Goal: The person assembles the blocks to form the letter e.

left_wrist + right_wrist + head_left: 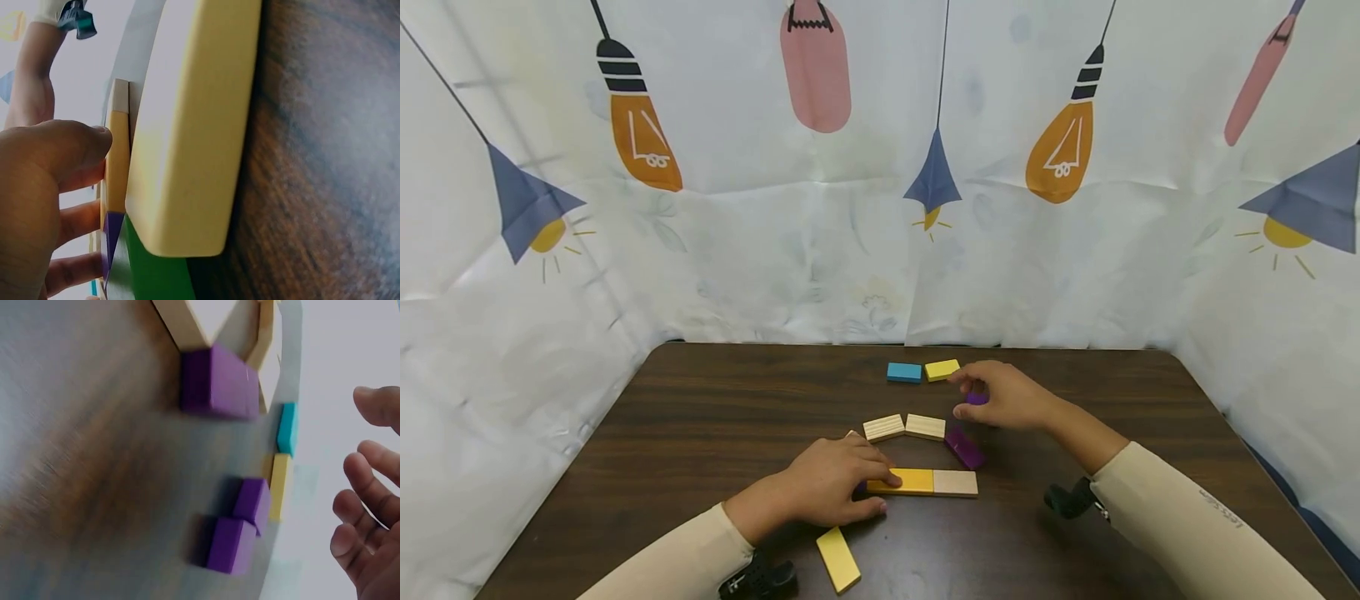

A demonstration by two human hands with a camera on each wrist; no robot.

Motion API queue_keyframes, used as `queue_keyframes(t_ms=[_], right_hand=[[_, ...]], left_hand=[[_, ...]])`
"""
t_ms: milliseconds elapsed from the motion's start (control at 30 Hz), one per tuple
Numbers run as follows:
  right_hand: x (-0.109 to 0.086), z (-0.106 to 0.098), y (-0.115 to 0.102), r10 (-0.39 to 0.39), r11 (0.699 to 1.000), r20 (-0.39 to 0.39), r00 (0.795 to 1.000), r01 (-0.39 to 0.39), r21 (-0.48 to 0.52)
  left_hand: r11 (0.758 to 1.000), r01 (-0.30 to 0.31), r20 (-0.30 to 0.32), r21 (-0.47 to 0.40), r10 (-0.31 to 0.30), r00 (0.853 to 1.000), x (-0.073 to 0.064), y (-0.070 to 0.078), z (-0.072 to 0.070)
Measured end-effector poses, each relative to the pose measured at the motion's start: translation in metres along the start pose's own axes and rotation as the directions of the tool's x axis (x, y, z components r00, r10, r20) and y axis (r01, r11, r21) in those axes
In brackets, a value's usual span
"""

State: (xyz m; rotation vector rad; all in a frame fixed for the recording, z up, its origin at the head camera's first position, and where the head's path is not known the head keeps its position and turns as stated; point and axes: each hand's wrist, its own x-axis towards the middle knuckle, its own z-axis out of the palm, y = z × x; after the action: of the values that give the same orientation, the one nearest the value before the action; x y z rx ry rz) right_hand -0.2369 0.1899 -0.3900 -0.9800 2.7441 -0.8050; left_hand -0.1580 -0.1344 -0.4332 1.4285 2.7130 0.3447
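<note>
In the head view my left hand rests over the left end of a row of blocks, fingers extended. A fingertip touches the orange-yellow block, which meets a pale wooden block. The left wrist view shows a purple block and a green block beside that hand. My right hand hovers over two small purple blocks, its fingers relaxed and apart, holding nothing. Left of it stand a yellow block and a blue block.
Two pale wooden blocks form a shallow peak behind the row. A longer purple block slants at their right. One light-yellow block lies near the front of the dark wooden table. A printed curtain hangs behind.
</note>
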Motion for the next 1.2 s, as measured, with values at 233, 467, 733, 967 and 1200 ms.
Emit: queue_keyframes(t_ms=[233,467,733,967,1200], right_hand=[[0.022,-0.004,0.018,0.096,0.995,-0.02,0.995,-0.096,-0.035],[0.039,0.001,0.036,0.184,0.981,0.023,0.983,-0.182,-0.074],[0.053,0.008,0.047,0.193,0.98,0.076,0.978,-0.189,-0.061],[0.062,0.013,0.045,0.162,0.984,0.088,0.983,-0.155,-0.085],[0.068,0.015,0.043,0.181,0.98,0.079,0.98,-0.174,-0.094]], left_hand=[[1.0,-0.002,-0.001,-0.001,0.002,1.0,0.0,0.0,0.0],[1.0,-0.003,-0.011,0.012,0.003,1.0,0.0,0.0,0.0],[1.0,-0.003,-0.008,0.007,0.003,1.0,0.001,0.002,-0.003],[1.0,-0.002,-0.002,-0.005,0.002,1.0,0.001,0.0,-0.002],[1.0,-0.002,-0.008,-0.002,0.002,1.0,0.001,0.0,-0.001]])
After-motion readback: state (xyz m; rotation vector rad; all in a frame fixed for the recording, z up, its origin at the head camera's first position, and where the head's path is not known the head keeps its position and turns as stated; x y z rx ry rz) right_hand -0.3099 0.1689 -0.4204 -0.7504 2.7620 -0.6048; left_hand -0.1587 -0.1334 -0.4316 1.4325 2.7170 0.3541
